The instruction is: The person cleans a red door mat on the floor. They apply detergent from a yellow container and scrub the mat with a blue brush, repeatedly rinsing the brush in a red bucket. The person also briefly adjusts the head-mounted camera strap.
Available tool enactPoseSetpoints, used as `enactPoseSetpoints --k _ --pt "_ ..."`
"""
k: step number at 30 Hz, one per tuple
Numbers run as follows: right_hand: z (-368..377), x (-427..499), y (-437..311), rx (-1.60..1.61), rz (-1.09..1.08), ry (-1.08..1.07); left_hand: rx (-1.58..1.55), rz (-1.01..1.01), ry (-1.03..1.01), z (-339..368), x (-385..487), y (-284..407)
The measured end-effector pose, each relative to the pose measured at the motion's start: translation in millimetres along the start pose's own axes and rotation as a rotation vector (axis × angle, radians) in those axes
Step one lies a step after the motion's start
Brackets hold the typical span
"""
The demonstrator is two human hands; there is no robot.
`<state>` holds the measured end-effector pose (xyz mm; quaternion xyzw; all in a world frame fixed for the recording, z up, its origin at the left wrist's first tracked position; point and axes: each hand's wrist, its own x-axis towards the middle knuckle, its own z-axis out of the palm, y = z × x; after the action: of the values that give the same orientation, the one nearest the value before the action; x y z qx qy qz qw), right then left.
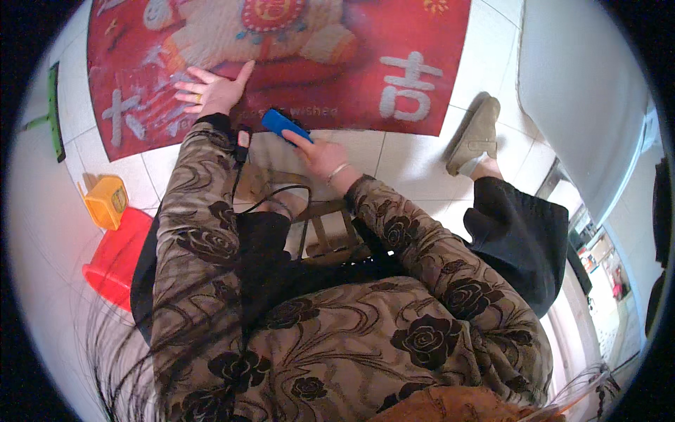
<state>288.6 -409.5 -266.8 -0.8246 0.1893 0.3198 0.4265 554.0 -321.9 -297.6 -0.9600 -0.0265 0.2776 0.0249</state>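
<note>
A red mat (358,113) with large pale characters and a printed white figure lies on the tiled floor before me. My left hand (216,92) rests over its lower left part, palm side not visible, fingers spread, with a ring on one finger; nothing shows in it. White streaks mark the mat beside that hand. My right hand (321,158) grips a blue brush-like tool (285,125), whose underside is hidden, at the mat's near edge. A small dark device with a light face (243,140) and a black cable (274,195) is near my left wrist.
At left stand a yellow plastic container (107,201) and a red plastic bucket (118,258). A green-and-black tool (54,113) lies farther left. My shoe (477,134) is right of the mat, near a large pale curved surface (580,95). Part of a wooden stool (332,227) shows beneath me.
</note>
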Motion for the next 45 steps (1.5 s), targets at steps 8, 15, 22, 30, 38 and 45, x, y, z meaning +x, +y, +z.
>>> enactPoseSetpoints --k 8,15,22,30,38,45 --pt "-45.0 -112.2 94.1 0.151 0.551 0.503 0.030 -0.006 0.027 -0.5 -2.1 2.5" --pt "15.6 -37.0 56.8 -0.050 -0.068 0.163 -0.013 -0.002 -0.046 -11.3 -7.3 4.0" --pt "-113.9 -92.1 142.3 0.033 0.613 0.692 0.009 -0.011 -0.024 -9.1 -6.5 6.0" --pt "-103.5 11.2 71.4 -0.180 0.020 0.300 0.033 -0.019 0.039 -1.8 -5.7 4.6" --pt "-220.8 57.7 40.9 0.776 0.460 0.747 0.073 -0.027 -0.004 -1.7 -1.9 3.9" --pt "-160.6 97.3 6.9 -0.614 0.012 0.147 0.031 0.038 0.086 -3.7 -7.9 0.2"
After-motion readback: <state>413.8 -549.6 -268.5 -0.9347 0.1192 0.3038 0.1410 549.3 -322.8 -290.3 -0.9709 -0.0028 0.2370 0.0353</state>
